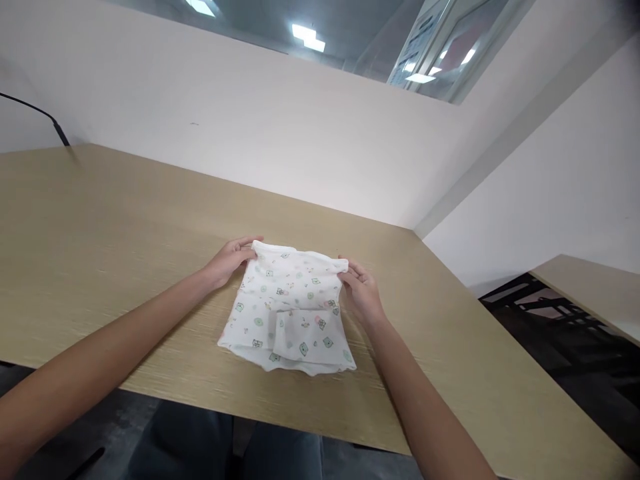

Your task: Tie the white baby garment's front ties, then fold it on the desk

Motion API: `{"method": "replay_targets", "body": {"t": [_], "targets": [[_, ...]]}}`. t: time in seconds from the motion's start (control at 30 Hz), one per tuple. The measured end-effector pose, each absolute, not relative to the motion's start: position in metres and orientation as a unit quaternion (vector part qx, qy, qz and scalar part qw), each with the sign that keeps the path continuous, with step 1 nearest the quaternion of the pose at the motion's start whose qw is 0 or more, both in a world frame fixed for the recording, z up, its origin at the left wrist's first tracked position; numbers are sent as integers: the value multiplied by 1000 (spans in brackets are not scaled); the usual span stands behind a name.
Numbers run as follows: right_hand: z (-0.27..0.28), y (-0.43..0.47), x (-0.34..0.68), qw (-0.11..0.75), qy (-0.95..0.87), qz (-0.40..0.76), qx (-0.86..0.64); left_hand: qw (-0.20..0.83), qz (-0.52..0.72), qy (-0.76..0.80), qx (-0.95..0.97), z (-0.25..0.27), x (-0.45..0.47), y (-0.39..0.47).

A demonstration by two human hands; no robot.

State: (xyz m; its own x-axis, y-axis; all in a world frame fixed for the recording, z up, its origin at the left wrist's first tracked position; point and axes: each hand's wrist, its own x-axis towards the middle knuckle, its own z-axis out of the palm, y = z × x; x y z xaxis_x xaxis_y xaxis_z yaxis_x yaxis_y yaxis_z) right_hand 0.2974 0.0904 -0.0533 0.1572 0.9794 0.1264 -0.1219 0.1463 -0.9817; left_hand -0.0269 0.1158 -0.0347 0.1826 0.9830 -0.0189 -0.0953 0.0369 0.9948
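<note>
A white printed cloth with small green and pink cartoon figures lies spread near the front of the table. It looks like a small baby garment, but its exact kind is unclear. A folded flap or layer shows on its lower half, and its bottom edge is wavy. My left hand pinches the upper left corner between thumb and fingers. At the upper right corner, my right hand grips the cloth the same way. Between both hands the top edge is drawn out nearly straight. Parts of the fingertips are hidden behind the cloth.
The wooden table meets a white wall at the back, below a window. A black cable stands at the back left. To the right, past the table's edge, is another wooden surface with dark framing below.
</note>
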Motion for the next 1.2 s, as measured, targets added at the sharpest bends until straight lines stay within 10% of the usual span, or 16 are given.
{"method": "replay_targets", "body": {"t": [0.47,0.77,1.2], "targets": [[-20,71,310,531,-543,502,-414,604,448,327,573,-15,-37,105],[-15,62,339,281,-678,629,-256,672,195,233,676,-1,-52,96],[-20,65,318,213,-763,411,-451,462,135,354,802,-15,-37,98]]}}
